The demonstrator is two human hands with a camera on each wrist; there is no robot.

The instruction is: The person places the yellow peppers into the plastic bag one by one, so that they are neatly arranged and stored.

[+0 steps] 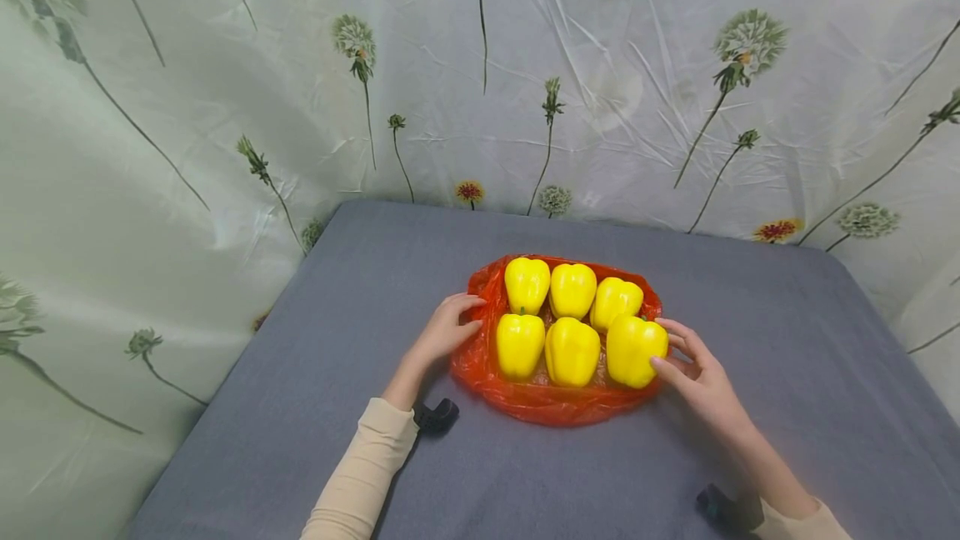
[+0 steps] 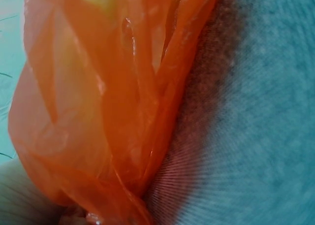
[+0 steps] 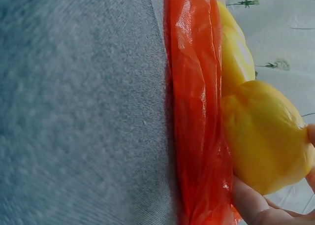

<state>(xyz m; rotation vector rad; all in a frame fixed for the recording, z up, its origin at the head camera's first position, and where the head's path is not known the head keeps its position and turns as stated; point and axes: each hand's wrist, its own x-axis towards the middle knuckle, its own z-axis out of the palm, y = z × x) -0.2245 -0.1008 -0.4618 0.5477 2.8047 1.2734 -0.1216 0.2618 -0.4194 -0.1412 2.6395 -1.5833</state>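
A red plastic bag (image 1: 555, 408) lies spread with its mouth open, and several yellow bell peppers (image 1: 572, 352) sit inside in two rows. My right hand (image 1: 705, 382) holds the front right bell pepper (image 1: 637, 352) between thumb and fingers. In the right wrist view that bell pepper (image 3: 266, 136) stands above the bag's crumpled side (image 3: 197, 87). At the bag's left edge, my left hand (image 1: 444, 332) grips the plastic between thumb and fingers. Bag film (image 2: 118, 112) fills much of the left wrist view and hides most of that hand.
The bag rests on a table covered with grey cloth (image 1: 360, 273). Behind and to the left hangs a pale curtain (image 1: 420, 65) with a dandelion print. Dark straps (image 1: 437, 417) are on both wrists, below beige sleeves (image 1: 363, 465).
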